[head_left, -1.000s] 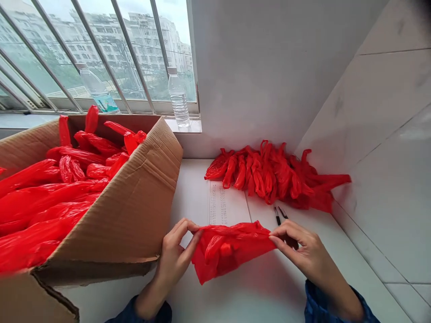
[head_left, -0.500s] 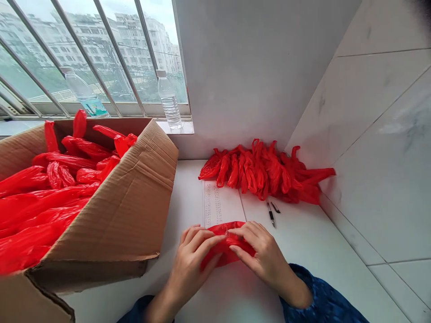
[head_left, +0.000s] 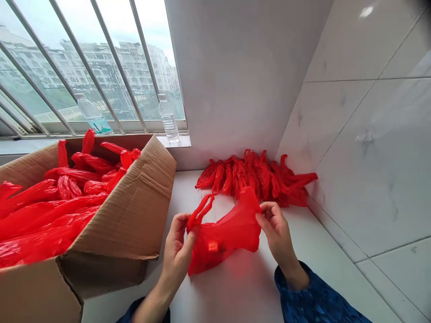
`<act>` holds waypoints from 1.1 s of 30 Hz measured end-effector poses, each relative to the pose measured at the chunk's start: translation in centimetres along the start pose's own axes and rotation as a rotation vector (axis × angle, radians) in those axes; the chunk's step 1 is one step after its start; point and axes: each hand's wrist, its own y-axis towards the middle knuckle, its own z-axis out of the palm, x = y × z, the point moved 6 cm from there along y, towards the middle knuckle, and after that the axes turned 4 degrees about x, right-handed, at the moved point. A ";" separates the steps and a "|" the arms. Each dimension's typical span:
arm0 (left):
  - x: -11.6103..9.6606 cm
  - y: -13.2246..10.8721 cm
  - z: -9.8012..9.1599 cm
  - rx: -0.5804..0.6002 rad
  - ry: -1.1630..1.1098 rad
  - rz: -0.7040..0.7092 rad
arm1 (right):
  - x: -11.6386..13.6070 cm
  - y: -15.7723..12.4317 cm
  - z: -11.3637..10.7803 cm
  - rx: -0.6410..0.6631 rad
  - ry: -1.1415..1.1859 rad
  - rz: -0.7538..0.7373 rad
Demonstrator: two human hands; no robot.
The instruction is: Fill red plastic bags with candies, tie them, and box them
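Observation:
Both my hands hold one red plastic bag (head_left: pixel 224 235) just above the white table (head_left: pixel 256 287). My left hand (head_left: pixel 178 244) pinches its left side by the looped handles, fingers closed. My right hand (head_left: pixel 274 226) pinches the right handle end, fingers closed. The bag is stretched between them and sags toward the table. Behind it lies a pile of folded red bags (head_left: pixel 256 177) against the wall.
A large cardboard box (head_left: pixel 128 220) full of loose red bags (head_left: pixel 50 206) stands at the left. Two water bottles (head_left: pixel 168 119) stand on the window sill. A printed sheet (head_left: pixel 220 208) lies under the held bag. A tiled wall closes the right side.
The bag was pressed together on the table half a second ago; both hands have since lifted it and pulled it apart, handles up. The view has tilted upward a little.

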 end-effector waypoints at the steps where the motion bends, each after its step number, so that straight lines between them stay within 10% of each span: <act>1: -1.0 0.6 0.4 0.046 0.024 0.029 | 0.9 0.4 0.3 0.027 -0.029 -0.016; 5: -5.6 3.9 1.6 0.158 0.125 0.164 | 5.1 3.2 1.1 0.146 -0.197 -0.122; 10: -9.5 6.9 0.8 0.034 0.176 0.373 | 7.5 7.1 -1.3 -0.013 -0.046 -0.168; 16: -9.3 6.0 -2.1 -0.022 0.134 0.299 | 7.0 7.2 -3.2 -0.126 0.110 -0.174; 22: -11.8 4.3 -4.0 0.090 0.682 0.396 | 8.5 6.4 -4.6 -0.115 -0.255 -0.254; 29: -12.5 3.6 -2.8 0.254 0.564 0.263 | 14.1 -0.3 0.3 -0.068 -0.678 -0.685; 33: -10.9 2.8 -2.5 0.235 0.316 0.040 | 11.3 -1.9 6.9 0.407 -0.692 -0.661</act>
